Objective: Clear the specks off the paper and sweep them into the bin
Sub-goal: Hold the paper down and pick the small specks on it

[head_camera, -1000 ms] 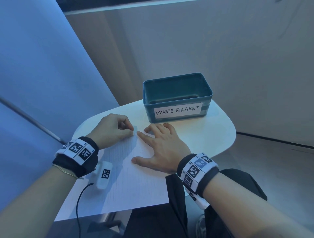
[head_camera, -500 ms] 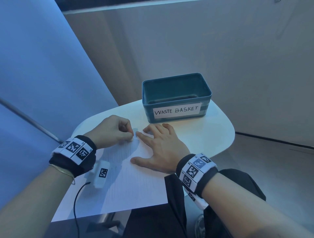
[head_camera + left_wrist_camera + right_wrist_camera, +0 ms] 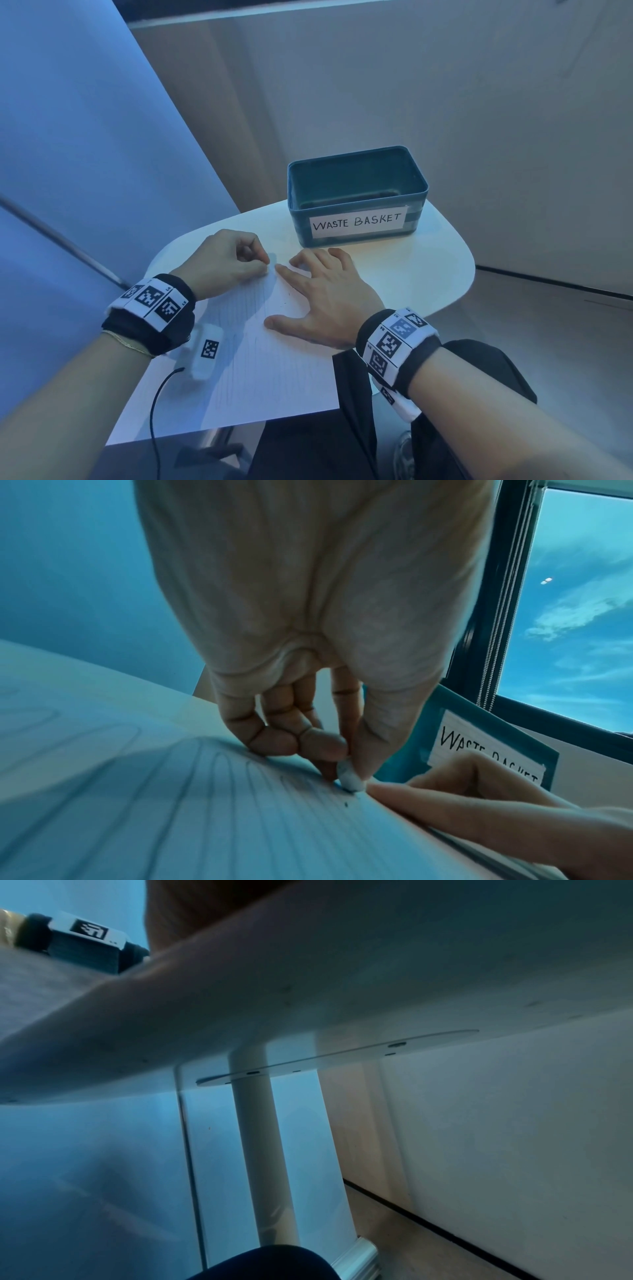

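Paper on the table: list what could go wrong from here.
1. The left hand pinches a small white eraser at the paper's far edge; hard rubbing could crease it, though the right hand lies flat on it.
2. Dark specks lie short of the waste basket; a sweep could scatter them onto the table.

Paper's (image 3: 274,370) far corner under the right hand (image 3: 329,305)

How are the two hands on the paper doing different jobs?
The left hand is curled, pinching a small white eraser against the white lined paper; the right hand lies flat, fingers spread, holding the sheet down. Both rest near the sheet's far end.
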